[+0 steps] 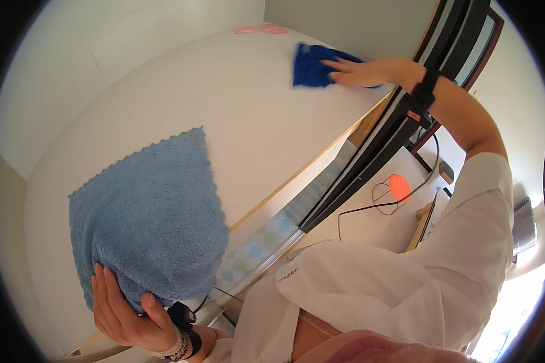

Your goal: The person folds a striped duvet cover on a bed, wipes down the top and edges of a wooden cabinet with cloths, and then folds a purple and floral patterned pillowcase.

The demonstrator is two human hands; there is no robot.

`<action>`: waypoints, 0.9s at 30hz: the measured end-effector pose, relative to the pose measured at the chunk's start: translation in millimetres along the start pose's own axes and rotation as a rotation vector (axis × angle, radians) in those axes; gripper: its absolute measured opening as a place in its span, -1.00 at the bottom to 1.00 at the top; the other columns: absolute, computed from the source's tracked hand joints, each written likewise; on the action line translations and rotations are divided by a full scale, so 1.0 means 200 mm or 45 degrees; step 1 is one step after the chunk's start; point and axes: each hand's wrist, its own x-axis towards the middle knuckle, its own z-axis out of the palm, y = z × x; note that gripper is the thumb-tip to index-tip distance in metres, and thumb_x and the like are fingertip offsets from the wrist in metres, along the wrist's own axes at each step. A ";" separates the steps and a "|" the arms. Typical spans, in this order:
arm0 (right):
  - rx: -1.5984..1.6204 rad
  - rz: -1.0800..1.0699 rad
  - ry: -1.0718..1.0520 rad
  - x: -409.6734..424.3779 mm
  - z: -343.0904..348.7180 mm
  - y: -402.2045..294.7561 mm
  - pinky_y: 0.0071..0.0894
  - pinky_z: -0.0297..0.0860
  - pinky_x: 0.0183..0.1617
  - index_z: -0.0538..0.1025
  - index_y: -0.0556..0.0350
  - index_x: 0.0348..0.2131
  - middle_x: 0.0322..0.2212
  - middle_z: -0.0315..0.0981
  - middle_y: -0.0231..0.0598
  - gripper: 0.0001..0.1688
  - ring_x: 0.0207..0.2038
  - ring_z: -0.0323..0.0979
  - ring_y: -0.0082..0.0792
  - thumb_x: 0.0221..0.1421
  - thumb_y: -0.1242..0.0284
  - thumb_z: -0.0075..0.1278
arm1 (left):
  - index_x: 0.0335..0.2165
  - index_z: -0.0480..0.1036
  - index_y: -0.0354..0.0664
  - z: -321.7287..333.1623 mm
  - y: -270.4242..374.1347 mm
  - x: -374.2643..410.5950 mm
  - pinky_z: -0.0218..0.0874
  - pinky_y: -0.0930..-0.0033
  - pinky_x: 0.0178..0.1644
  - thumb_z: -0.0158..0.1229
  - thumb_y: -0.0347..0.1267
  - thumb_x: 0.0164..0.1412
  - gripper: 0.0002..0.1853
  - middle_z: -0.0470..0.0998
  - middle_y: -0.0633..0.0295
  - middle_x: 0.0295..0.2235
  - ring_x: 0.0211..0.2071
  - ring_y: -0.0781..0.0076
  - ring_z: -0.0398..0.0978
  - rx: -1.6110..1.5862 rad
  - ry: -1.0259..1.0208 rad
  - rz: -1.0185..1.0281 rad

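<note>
My left hand (127,308) rests at the near edge of a light blue terry towel (154,208) with a scalloped border. Its fingers lie along the cloth and the thumb stands apart from them; the towel is creased beside the hand. Farther off to the right, my right hand (354,71) presses with extended fingers on a dark blue cloth (311,63), slightly blurred. Both cloths lie on a broad white shelf-like surface (254,109). Part of the light blue towel reaches the surface's wood-toned front edge.
Several pink packets (272,30) lie in the far corner, against the walls. Dark upright door-frame strips (372,136) run beside my right forearm. Below the edge is a blue checkered lining (272,227). Beyond stands an orange-topped stool (399,188); a black cable (372,208) hangs near me.
</note>
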 end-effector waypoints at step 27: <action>0.241 -0.246 0.173 -0.12 0.06 -0.22 -0.25 -0.26 0.25 -0.07 -0.11 0.18 0.19 -0.31 0.00 -0.31 0.23 -0.27 -0.08 0.16 0.01 -0.51 | -0.37 0.40 -0.42 0.04 0.03 -0.05 0.17 0.13 -0.19 -0.27 -0.37 0.22 -0.66 0.50 -0.03 -0.34 -0.29 0.03 0.45 -0.192 0.487 0.057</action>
